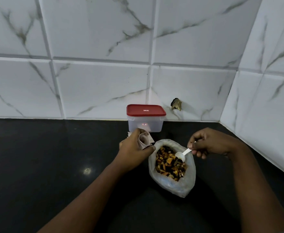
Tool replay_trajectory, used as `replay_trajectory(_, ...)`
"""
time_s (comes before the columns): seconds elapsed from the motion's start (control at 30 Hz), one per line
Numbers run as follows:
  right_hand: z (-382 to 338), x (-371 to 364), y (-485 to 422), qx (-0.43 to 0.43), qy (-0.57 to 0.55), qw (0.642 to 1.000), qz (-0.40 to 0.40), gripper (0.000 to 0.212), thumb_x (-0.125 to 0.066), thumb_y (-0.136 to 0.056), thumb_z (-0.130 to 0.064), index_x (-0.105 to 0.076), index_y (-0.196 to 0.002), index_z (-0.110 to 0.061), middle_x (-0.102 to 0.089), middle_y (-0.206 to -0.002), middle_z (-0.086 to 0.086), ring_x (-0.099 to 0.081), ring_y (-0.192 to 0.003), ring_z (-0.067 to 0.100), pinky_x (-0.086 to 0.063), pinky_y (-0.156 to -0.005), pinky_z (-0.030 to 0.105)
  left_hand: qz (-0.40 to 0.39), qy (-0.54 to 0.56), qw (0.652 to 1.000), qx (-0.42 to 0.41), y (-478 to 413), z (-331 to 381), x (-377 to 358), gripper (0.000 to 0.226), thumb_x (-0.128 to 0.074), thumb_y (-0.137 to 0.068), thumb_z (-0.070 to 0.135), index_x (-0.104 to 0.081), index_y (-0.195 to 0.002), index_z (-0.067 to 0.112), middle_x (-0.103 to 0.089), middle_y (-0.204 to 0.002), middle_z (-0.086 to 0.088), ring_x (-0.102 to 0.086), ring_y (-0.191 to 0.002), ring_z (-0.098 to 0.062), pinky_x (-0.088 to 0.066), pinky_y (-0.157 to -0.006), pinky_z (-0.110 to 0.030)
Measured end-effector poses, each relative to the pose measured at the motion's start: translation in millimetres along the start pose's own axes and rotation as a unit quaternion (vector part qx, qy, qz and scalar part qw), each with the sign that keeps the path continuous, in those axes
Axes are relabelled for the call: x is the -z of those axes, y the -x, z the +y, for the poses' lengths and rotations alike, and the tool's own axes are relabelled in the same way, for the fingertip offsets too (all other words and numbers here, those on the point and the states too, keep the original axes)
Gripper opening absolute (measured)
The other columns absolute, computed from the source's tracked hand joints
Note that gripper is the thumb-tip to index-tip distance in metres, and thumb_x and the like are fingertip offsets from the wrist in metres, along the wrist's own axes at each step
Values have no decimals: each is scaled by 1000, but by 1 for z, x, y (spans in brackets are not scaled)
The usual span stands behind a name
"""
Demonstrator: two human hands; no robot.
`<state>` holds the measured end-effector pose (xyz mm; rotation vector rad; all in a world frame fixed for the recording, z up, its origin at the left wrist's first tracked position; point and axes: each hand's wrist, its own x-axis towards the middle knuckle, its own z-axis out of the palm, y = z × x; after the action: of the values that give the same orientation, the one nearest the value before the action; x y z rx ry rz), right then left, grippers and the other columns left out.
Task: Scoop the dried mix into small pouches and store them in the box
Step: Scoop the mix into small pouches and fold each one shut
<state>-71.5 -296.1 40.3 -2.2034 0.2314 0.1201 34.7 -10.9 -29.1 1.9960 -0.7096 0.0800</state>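
Observation:
A clear plastic bag (186, 185) lies open on the black counter, full of orange, brown and dark dried mix (168, 165). My right hand (210, 142) pinches the handle of a small white spoon (181, 155); its bowl dips into the mix at the bag's right side. My left hand (134, 147) grips a small whitish pouch (27, 139) held open, just left of the bag's mouth. A clear plastic box (145, 125) with a shut red lid (145, 110) stands behind, against the wall.
A few flat spare pouches (150, 139) lie on the counter behind my left hand, mostly hidden by it. White marble-look tiled walls meet in a corner at the right. A broken hole (176, 104) shows in the tile right of the box.

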Motion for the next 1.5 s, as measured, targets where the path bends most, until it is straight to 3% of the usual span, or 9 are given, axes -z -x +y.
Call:
replay_trajectory(0.13, 6, 3, 1, 4, -7, 1000, -8, 10, -65, -98, 0, -74, -99, 4, -74, -80, 17, -67, -65, 18, -55, -57, 28, 10, -9, 1000, 5, 3, 1, 1, 48, -77, -84, 55, -53, -122, 39, -68, -109, 17, -64, -108, -4, -50, -104, -49)
replay_trajectory(0.23, 8, -7, -9, 2, -35, 998, 50, 12, -62, -100, 0, -73, -97, 3, -72, -77, 16, -65, -63, 18, -54, -56, 28, 5, -26, 1000, 1, 6, 5, 3, 45, -76, -87, 54, -53, -123, 40, -65, -106, 22, -62, -108, -2, -48, -107, -51)
replay_trajectory(0.37, 13, -14, -17, -62, -94, 990, 80, 16, -57, -99, 0, -72, -95, 5, -65, -66, 9, -56, -53, 13, -45, -48, 25, 0, -49, 998, -33, 11, 26, 11, 46, -77, -88, 52, -54, -127, 40, -65, -104, 23, -60, -105, 4, -46, -109, -51)
replay_trajectory(0.43, 14, -12, -16, -83, -109, 988, 69, 16, -58, -98, -1, -72, -92, 4, -62, -62, 5, -52, -50, 11, -40, -45, 23, 1, -51, 997, -58, 16, 40, 17, 48, -77, -87, 51, -56, -128, 40, -65, -106, 23, -60, -105, 6, -48, -107, -44)
replay_trajectory(0.57, 15, -14, -15, -102, -159, 979, 76, 15, -59, -99, -2, -70, -88, 0, -59, -59, 4, -49, -48, 10, -38, -44, 22, 14, -23, 997, -70, 24, 54, 22, 50, -79, -84, 51, -57, -128, 41, -66, -107, 18, -61, -100, 5, -50, -85, -21)
replay_trajectory(0.77, 18, -17, -24, -90, -205, 970, 90, 16, -56, -101, 0, -71, -95, 3, -63, -63, 7, -54, -53, 12, -44, -50, 24, 3, -96, 995, -27, 29, 16, 14, 51, -77, -86, 51, -50, -129, 45, -61, -103, 27, -60, -104, 4, -46, -108, -52)
replay_trajectory(0.9, 20, -16, -25, -35, -157, 984, 75, 15, -57, -102, 1, -71, -98, 5, -65, -70, 11, -59, -57, 15, -49, -53, 26, -2, -82, 997, 1, 25, 2, 8, 50, -75, -86, 53, -53, -129, 43, -62, -107, 26, -62, -111, -7, -45, -109, -53)
replay_trajectory(1.13, 20, -15, -25, -37, -167, 984, 57, 16, -56, -102, 1, -71, -96, 3, -64, -68, 10, -57, -57, 15, -48, -51, 25, -2, -50, 999, 3, 20, -4, -3, 57, -63, -77, 72, -55, -126, 44, -65, -108, 24, -63, -107, -1, -52, -102, -47)
replay_trajectory(1.5, 10, -14, -19, -44, -277, 957, 75, 18, -57, -102, -3, -72, -94, -2, -60, -67, 7, -52, -57, 13, -42, -51, 23, -14, -45, 999, -7, 20, -1, -3, 46, -76, -89, 49, -58, -128, 33, -66, -109, 18, -63, -106, 0, -53, -102, -44)
